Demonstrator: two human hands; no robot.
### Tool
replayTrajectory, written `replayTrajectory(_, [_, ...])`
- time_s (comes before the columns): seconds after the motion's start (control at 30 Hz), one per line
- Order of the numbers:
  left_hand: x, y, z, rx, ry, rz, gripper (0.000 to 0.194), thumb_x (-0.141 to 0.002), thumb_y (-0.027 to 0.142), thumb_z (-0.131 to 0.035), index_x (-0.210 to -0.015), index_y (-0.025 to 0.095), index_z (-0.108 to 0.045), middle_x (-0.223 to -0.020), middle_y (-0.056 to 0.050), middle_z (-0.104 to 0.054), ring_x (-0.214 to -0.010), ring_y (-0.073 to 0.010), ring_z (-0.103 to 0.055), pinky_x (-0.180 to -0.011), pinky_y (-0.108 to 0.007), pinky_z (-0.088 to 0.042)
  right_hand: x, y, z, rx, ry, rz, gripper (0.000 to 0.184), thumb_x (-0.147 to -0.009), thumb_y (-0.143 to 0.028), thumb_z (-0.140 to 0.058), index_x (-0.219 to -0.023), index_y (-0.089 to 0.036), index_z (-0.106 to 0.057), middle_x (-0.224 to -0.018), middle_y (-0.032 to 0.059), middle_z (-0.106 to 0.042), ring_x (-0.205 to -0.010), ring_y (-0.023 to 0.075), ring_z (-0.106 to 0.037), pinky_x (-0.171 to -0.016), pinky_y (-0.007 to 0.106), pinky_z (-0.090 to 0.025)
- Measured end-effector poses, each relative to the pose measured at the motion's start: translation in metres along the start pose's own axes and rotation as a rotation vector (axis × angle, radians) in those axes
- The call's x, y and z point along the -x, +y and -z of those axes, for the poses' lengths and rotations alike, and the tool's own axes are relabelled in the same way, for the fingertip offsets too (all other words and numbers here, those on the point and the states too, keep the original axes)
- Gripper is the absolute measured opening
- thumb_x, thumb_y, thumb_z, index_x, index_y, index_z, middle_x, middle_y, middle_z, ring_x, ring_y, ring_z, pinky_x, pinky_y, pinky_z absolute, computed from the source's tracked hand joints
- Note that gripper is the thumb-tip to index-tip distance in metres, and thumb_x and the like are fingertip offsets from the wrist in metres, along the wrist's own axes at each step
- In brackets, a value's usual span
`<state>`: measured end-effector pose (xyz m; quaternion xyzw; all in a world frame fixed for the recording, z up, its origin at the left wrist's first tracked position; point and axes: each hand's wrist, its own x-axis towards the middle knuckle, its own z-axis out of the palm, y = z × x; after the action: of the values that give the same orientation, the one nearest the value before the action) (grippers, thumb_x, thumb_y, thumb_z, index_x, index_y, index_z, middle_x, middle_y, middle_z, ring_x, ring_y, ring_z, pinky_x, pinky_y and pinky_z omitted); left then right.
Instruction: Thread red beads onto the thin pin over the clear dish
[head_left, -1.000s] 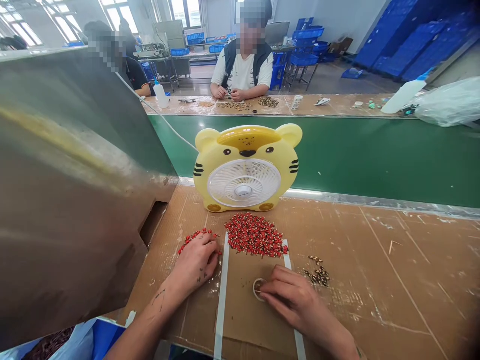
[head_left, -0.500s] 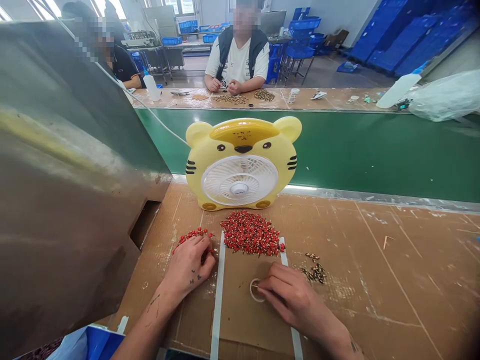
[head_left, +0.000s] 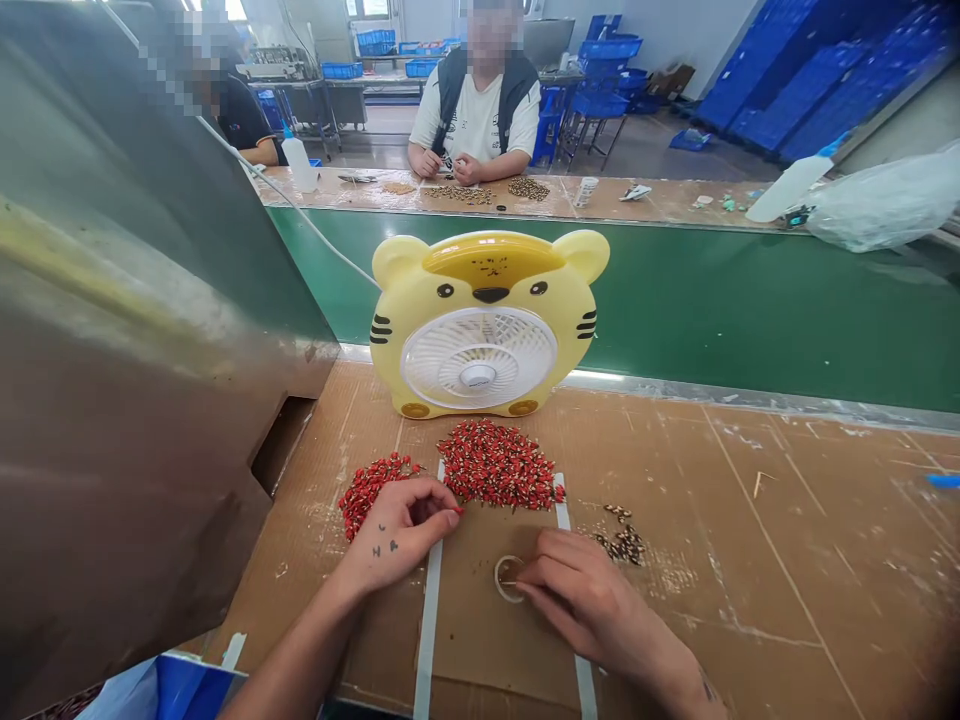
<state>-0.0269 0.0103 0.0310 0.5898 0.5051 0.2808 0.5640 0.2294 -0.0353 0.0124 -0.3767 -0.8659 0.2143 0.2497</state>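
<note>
My left hand (head_left: pixel 397 530) is closed in a pinch on a small red piece (head_left: pixel 459 510) at its fingertips, over the left tape strip of a brown cardboard sheet (head_left: pixel 495 650). To its left lies a small heap of red-and-dark pieces (head_left: pixel 364 488); a larger heap of the same pieces (head_left: pixel 501 465) covers the sheet's far end. My right hand (head_left: pixel 592 590) pinches a thin pale stick (head_left: pixel 508 583), whose tip reaches over a pale ring (head_left: pixel 498 592) on the sheet. Whether the fingers also touch the ring is unclear. Several dark-and-gold pieces (head_left: pixel 627 545) lie beyond that hand.
A yellow tiger-faced fan (head_left: pixel 487 268) stands behind the heaps, before a green partition (head_left: pixel 712 310). A large metal housing (head_left: pixel 150 380) rises at my left. Across the partition a person (head_left: pixel 480 110) sits with small pieces; another person (head_left: pixel 240 130) is partly hidden.
My left hand has left the small red heap and moved right, a red piece now showing between its fingertips. My right hand stays by the ring. The view has shifted slightly.
</note>
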Motion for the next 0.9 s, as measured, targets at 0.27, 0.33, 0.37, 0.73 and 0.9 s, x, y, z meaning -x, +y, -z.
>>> replayTrajectory(0.27, [-0.009, -0.011, -0.025, 0.381, -0.174, 0.165, 0.025, -0.075, 0.037, -0.070, -0.076, 0.014, -0.060, -0.063, 0.001, -0.059, -0.055, -0.0105, -0.047, -0.054, -0.022, -0.034, 0.001, 0.004, -0.003, 0.016, 0.023, 0.010, 0.019, -0.098, -0.016, -0.050, -0.084, -0.017, -0.063, -0.073, 0.0039, -0.059, -0.070, 0.0172, -0.050, -0.065, 0.029, -0.038])
replayTrajectory(0.33, [-0.008, -0.015, -0.026, 0.405, -0.191, 0.183, 0.026, -0.075, 0.038, -0.071, -0.076, 0.014, -0.060, -0.062, 0.001, -0.059, -0.053, -0.0102, -0.047, -0.052, -0.022, -0.034, 0.001, 0.004, -0.003, 0.019, 0.029, 0.013, 0.019, -0.098, -0.016, -0.050, -0.084, -0.016, -0.063, -0.073, 0.0043, -0.059, -0.070, 0.0173, -0.049, -0.065, 0.029, -0.038])
replayTrajectory(0.37, [-0.008, -0.017, -0.027, 0.412, -0.198, 0.186, 0.027, -0.074, 0.039, -0.072, -0.076, 0.014, -0.060, -0.062, 0.001, -0.059, -0.053, -0.0100, -0.047, -0.052, -0.021, -0.033, 0.001, 0.005, -0.002, 0.015, 0.017, 0.019, 0.019, -0.098, -0.016, -0.050, -0.083, -0.016, -0.063, -0.072, 0.0042, -0.059, -0.070, 0.0173, -0.049, -0.064, 0.029, -0.037])
replayTrajectory(0.73, [-0.006, -0.023, -0.029, 0.428, -0.246, 0.147, 0.027, -0.078, 0.040, -0.070, -0.078, 0.015, -0.059, -0.061, 0.001, -0.059, -0.053, -0.0099, -0.047, -0.053, -0.021, -0.034, -0.005, 0.000, 0.006, 0.001, -0.054, -0.020, 0.023, -0.097, -0.015, -0.048, -0.078, -0.017, -0.061, -0.071, 0.0036, -0.057, -0.069, 0.0172, -0.050, -0.064, 0.029, -0.039])
replayTrajectory(0.9, [-0.005, -0.022, -0.029, 0.408, -0.265, 0.139, 0.028, -0.078, 0.041, -0.069, -0.077, 0.015, -0.058, -0.062, 0.001, -0.059, -0.055, -0.0105, -0.047, -0.055, -0.022, -0.035, -0.005, 0.001, 0.020, -0.115, 0.006, -0.064, 0.017, -0.096, -0.017, -0.053, -0.081, -0.018, -0.061, -0.071, 0.0023, -0.057, -0.066, 0.0156, -0.053, -0.061, 0.027, -0.041])
